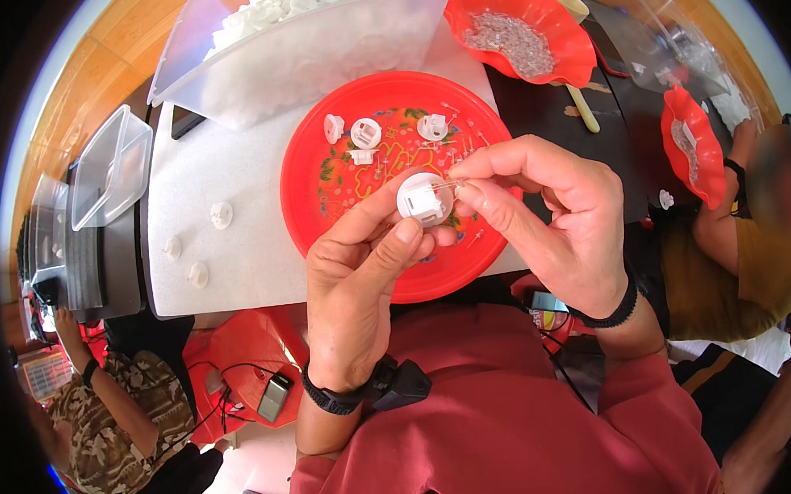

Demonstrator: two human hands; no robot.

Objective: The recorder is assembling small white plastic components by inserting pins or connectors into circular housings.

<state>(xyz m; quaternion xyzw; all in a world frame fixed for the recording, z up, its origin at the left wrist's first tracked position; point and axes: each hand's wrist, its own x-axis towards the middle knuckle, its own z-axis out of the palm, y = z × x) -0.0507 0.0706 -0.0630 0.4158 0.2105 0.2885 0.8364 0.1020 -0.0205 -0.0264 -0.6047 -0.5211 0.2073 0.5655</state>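
My left hand (pixel 361 267) grips a small round white plastic part (pixel 422 198) between thumb and fingers, over the red plate (pixel 319 161). My right hand (pixel 546 212) pinches a thin wire-legged clear component (pixel 450 183) at the top of that part. Three more white parts (pixel 365 133) and several tiny loose components lie on the plate beyond my hands.
A big clear tub (pixel 313 45) of white parts stands behind the plate. A red fluted bowl (pixel 573 41) of small clear components is at back right. Three white parts (pixel 221 214) lie on the white tabletop. An empty clear container (pixel 110 168) sits left. Other people sit left and right.
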